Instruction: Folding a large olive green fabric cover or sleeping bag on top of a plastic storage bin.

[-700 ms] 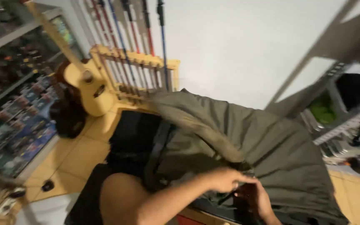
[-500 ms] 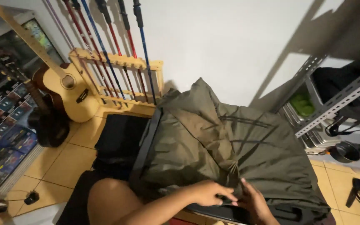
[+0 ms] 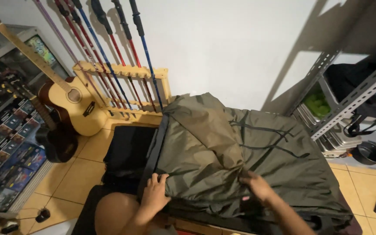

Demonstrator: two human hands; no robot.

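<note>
We grip the olive tent fabric (image 3: 240, 152) at its near edge: left hand (image 3: 155, 191) clutching a fold, right hand (image 3: 257, 186) pinching it (guitar (image 3: 72, 106) far left of fabric).

The folded tent fabric (image 3: 240, 152) lies in the middle, spread over a dark mat (image 3: 127, 156) on the tiled floor (image 3: 70, 174). The left hand (image 3: 155, 193) rests on the fabric's near left edge; the right hand (image 3: 257, 187) presses on its near middle, well apart from the left. Behind the fabric, a wooden rack (image 3: 122, 87) stands against the wall (image 3: 223, 43), with 5 poles (image 3: 105, 48) leaning in it. A guitar (image 3: 72, 102) leans left of the rack, beside a display case (image 3: 5, 130). A metal shelf (image 3: 349, 100) stands to the right.
</note>
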